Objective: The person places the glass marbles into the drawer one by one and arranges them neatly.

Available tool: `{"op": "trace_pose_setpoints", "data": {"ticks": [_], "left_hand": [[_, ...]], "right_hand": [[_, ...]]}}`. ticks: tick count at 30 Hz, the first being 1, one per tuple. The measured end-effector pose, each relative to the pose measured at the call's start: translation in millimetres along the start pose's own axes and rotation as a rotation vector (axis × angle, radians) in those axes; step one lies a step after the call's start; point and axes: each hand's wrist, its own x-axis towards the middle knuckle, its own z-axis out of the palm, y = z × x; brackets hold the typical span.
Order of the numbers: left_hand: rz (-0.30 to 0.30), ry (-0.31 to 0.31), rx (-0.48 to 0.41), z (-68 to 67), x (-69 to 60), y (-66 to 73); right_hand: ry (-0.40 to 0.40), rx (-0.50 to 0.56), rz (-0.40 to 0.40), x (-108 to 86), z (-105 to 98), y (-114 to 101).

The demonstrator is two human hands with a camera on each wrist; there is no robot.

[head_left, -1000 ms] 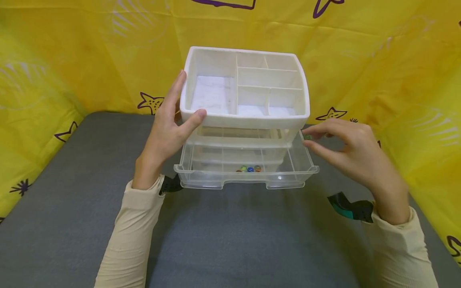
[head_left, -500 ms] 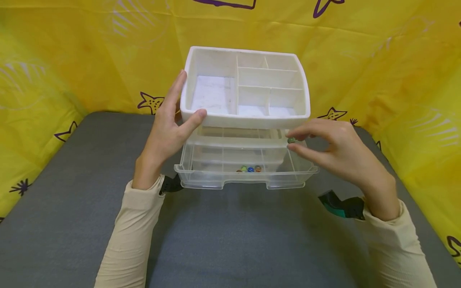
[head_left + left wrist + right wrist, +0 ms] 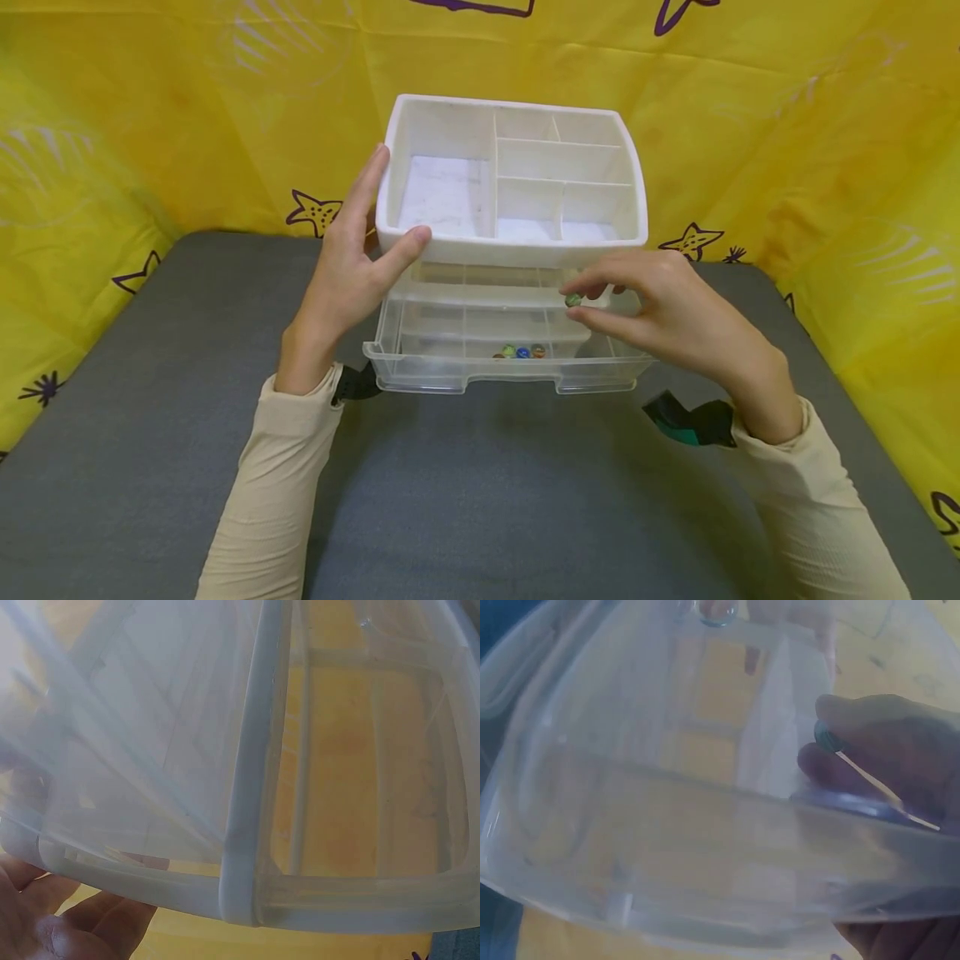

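A white plastic drawer organizer (image 3: 510, 254) stands at the back middle, with a clear drawer (image 3: 420, 375) pulled out low at its front. My left hand (image 3: 352, 258) grips the organizer's top left side, thumb over the front rim; its fingers show at the lower left of the left wrist view. Over the right part of the drawer, my right hand (image 3: 660, 308) pinches a green marble (image 3: 573, 300) between thumb and fingertips. The right wrist view also shows this marble (image 3: 826, 736). Several marbles, including a blue marble (image 3: 522, 353), lie inside the drawer near its front wall.
The organizer's top tray (image 3: 442, 196) is split into several compartments. A dark grey tabletop (image 3: 480, 500) spreads in front. Yellow cloth (image 3: 225, 125) with purple drawings hangs behind and at both sides. Dark straps are on both wrists.
My right hand has moved left with the green marble, from beyond the drawer's right edge to above the drawer. My left hand has stayed on the organizer.
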Motion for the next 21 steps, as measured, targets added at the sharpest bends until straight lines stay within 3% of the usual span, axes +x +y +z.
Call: {"op": "trace_pose_setpoints", "data": {"ticks": [7, 21], "left_hand": [[0.001, 0.003, -0.006, 0.1, 0.2, -0.1], [-0.003, 0.001, -0.012, 0.1, 0.1, 0.5]], "right_hand": [[-0.094, 0.012, 0.014, 7.3, 3.5, 0.5], [-0.318, 0.070, 0.152, 16.2, 6.3, 0.8]]}}
